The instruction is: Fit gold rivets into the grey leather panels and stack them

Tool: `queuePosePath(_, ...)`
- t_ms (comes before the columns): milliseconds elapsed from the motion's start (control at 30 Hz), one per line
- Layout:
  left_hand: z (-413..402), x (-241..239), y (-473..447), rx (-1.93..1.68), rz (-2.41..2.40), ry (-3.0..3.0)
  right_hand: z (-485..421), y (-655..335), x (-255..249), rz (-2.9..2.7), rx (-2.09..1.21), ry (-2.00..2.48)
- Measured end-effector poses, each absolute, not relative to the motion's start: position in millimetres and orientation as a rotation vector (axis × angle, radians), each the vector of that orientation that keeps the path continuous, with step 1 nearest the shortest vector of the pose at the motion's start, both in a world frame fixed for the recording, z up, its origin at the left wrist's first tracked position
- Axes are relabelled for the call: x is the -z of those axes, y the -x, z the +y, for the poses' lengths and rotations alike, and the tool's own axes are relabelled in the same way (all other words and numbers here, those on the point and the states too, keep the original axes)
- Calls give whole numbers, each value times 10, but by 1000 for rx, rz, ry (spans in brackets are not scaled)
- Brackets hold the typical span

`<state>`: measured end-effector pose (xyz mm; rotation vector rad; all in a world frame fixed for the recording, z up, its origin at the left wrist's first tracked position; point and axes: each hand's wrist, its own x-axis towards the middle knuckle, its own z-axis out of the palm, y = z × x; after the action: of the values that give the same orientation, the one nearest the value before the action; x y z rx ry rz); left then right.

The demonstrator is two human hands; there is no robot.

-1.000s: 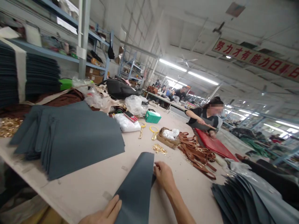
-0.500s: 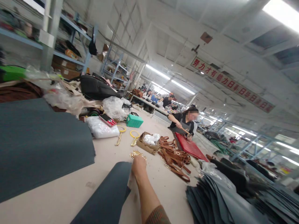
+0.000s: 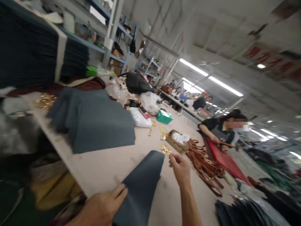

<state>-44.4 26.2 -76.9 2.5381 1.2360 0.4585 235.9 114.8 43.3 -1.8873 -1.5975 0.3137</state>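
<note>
My right hand (image 3: 180,168) is just to the near right of a small pile of gold-coloured metal pieces (image 3: 166,149). Its thumb and fingertips are pinched together; whatever is between them is too small and blurred to name. My left hand (image 3: 105,202) lies over the left edge of a folded dark grey sheet (image 3: 143,182), fingers stretched out on its surface and thumb hidden. This sheet rests on the pale table (image 3: 105,169), its far end slightly raised and curved. Farther left lies a stack of larger dark grey sheets (image 3: 103,122).
Past the pile are a brown box (image 3: 175,142) with white plastic, brown straps (image 3: 202,166), yellow rings (image 3: 163,129), a green box (image 3: 164,116) and a red phone (image 3: 144,112). A co-worker (image 3: 221,128) handles a red panel (image 3: 225,160). More gold pieces (image 3: 44,101) lie far left.
The view has swung left, showing the table's left edge. My left hand has come into view on the folded sheet. My right hand has drawn back from the gold pile, fingertips pinched.
</note>
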Motion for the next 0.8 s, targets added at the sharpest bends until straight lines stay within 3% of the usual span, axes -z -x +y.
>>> queuePosePath(100, 229, 316, 437, -275, 1214, -2512, 873, -2000, -279, -1632, -749, 1661)
queuePosePath(200, 228, 200, 456, -259, 1185, -2517, 675, -1625, -94, -1766, -1043, 1597)
queuePosePath(467, 206, 277, 503, -333, 1136, -2568, 665, -1249, -115, -2177, -1021, 1577)
queuePosePath(800, 215, 411, 478, -331, 1163, -2495, 756, -1194, -181, -2191, -1150, 1675)
